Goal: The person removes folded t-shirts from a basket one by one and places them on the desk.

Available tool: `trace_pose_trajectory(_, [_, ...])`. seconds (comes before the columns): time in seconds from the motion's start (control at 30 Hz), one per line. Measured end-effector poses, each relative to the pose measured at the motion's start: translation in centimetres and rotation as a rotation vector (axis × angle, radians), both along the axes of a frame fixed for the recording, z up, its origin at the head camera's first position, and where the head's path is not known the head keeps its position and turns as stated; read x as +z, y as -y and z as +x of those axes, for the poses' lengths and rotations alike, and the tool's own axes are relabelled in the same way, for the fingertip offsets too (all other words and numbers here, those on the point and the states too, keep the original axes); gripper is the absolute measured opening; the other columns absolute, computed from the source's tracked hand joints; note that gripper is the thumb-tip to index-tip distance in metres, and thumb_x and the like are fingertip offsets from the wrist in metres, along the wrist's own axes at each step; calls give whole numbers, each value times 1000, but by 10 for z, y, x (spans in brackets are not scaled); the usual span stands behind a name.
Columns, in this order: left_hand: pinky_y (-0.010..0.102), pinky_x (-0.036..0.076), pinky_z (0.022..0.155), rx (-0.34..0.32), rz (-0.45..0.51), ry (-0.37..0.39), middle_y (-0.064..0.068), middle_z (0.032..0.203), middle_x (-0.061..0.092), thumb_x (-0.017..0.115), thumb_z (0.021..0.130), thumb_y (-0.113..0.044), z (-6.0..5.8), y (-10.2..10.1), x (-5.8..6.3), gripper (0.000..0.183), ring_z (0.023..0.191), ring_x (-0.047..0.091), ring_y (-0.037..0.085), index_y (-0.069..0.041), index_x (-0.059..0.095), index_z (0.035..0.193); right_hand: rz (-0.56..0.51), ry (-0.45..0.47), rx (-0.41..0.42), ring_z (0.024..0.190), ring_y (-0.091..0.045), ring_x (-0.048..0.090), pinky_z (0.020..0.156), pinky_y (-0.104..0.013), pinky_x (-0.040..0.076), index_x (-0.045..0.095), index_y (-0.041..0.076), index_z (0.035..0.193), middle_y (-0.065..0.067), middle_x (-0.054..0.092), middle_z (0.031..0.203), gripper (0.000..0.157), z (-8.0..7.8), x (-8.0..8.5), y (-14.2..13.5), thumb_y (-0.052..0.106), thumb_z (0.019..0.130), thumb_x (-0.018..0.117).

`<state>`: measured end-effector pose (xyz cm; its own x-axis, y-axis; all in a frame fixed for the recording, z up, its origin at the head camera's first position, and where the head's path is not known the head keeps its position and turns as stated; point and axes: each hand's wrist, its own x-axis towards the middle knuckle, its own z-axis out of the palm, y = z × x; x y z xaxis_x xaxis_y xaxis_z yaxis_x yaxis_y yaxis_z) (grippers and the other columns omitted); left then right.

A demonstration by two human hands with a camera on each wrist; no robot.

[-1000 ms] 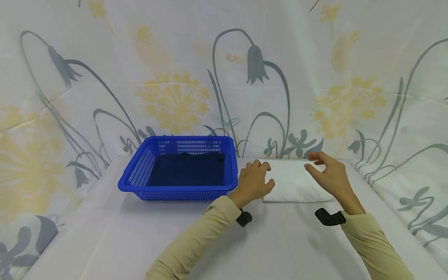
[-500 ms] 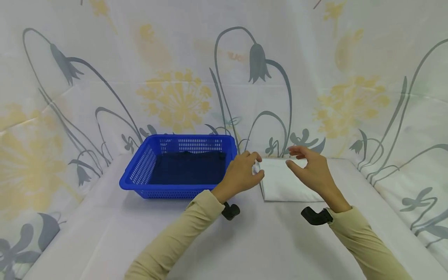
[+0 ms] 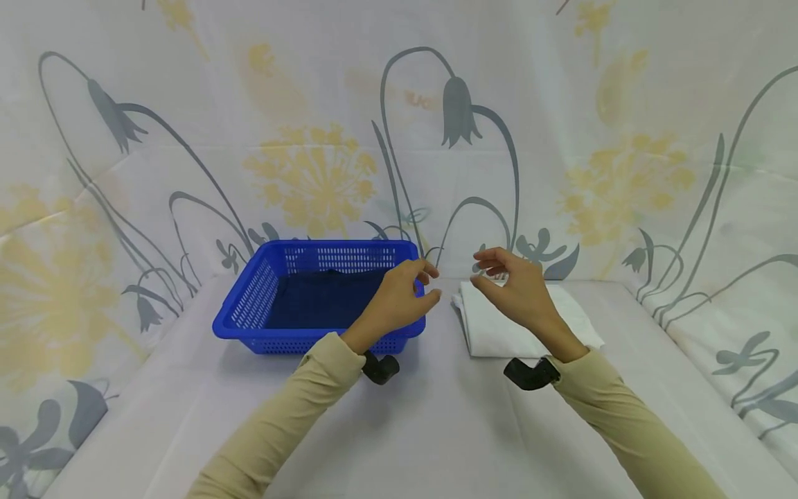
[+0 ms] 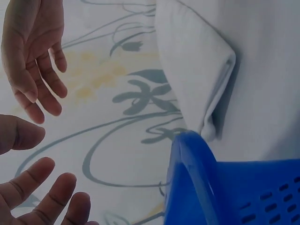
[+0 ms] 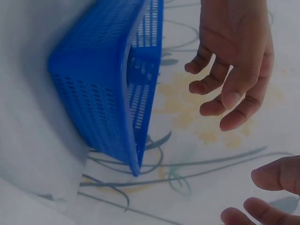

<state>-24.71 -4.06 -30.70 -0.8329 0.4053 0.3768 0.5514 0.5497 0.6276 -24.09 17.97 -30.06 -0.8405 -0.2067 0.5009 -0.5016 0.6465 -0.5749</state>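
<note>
My left hand hovers over the right rim of a blue perforated plastic basket, fingers loosely bent and holding nothing. Inside the basket lies a dark navy folded cloth, partly covered by that hand in the head view. To the right, my right hand hangs above a white folded cloth, also with nothing in its fingers. The two hands face each other across a gap. Both wrist views show them in the air, the left wrist view with the white cloth's folded corner beside the basket.
A white sheet covers the table. Behind it hangs a pale curtain with grey and yellow flower prints. Each wrist carries a small black camera, such as the left camera.
Both hands have moved left, the left from beside the white cloth to above the basket's right rim, the right across the cloth. Basket and cloths stay in place.
</note>
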Motion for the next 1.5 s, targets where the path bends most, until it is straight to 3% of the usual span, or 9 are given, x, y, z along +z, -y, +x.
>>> trace_pose_trajectory(0.23, [35,50,73,32,83,70,11,102,65,67,90,-16,-3,29,4,25,85,59,25,-5,63,112,-41,79,41,98,-24,63,79,-45,48,64,8,119,-8,68,110,32,1,16,26,19,89,67])
trace_pose_trajectory(0.43, [40,49,74,50,128,140,11,105,64,66,92,-18,-6,56,4,25,88,59,28,-7,62,115,-90,124,104,97,-24,64,77,-44,49,65,7,118,-9,69,109,32,0,23,45,18,88,68])
trace_pose_trajectory(0.7, [40,48,81,6,288,292,13,114,61,61,97,-19,-15,90,8,29,96,58,27,-8,59,123,-258,345,199,106,-26,61,93,-48,45,61,5,125,-11,67,114,36,-10,24,63,21,93,65])
trace_pose_trajectory(0.83, [41,47,83,15,352,365,16,117,59,59,98,-20,-19,106,8,34,100,57,27,-6,55,129,-350,422,231,110,-26,58,99,-50,39,61,6,125,-11,66,115,37,-17,24,72,22,93,65])
trace_pose_trajectory(1.07, [43,44,89,91,439,465,14,119,52,55,100,-19,-30,126,5,38,100,53,27,-3,50,133,-483,543,241,114,-29,53,98,-49,37,58,7,128,-12,61,120,39,-32,21,86,23,93,63])
trace_pose_trajectory(1.27, [44,43,93,176,437,484,17,126,48,54,100,-20,-43,143,3,41,103,52,27,-2,47,136,-566,601,229,116,-33,53,103,-51,34,56,1,130,-14,57,124,40,-45,14,101,19,94,62])
trace_pose_trajectory(1.5, [40,42,92,175,406,522,18,133,45,54,100,-19,-56,165,-2,46,105,50,25,-1,42,141,-604,634,154,114,-32,54,90,-38,43,59,3,125,-11,59,121,35,-60,2,117,16,93,63])
